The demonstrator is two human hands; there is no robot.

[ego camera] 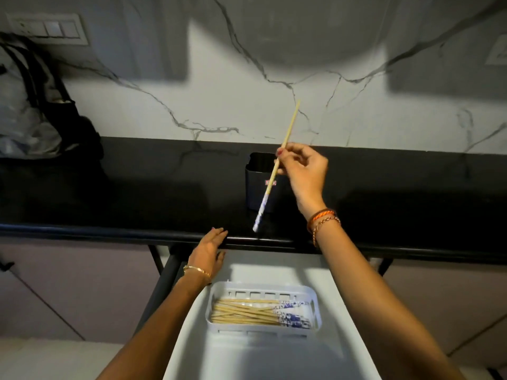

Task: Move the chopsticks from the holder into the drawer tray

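Right hand (pixel 300 171) is raised above the black counter (pixel 137 193), pinching one chopstick (pixel 275 167) between thumb and fingertips; the other fingers curl loosely. I see the stick tilted, its bare wooden end pointing up toward the marble wall (pixel 247 91) and its blue-and-white patterned end hanging down in front of the dark holder (pixel 256 185). The holder stands on the counter just behind that hand, and from here I cannot tell whether any sticks are left inside it.

Left hand (pixel 210 249) holds nothing. Its fingers are stretched out, close together, fingertips resting on the front edge of the counter above the open drawer (pixel 274 357).

Down in the drawer sits one white tray (pixel 216 294) with slotted sides. A pile of chopsticks (pixel 247 311) lies in it, wooden ends to the left, patterned ends to the right, several crossing one another. I count roughly ten, but the overlap keeps me from an exact number. One chopstick is in the air, one holder, one tray, one drawer. A dark bag (pixel 35 113) slumps at the counter's far left.
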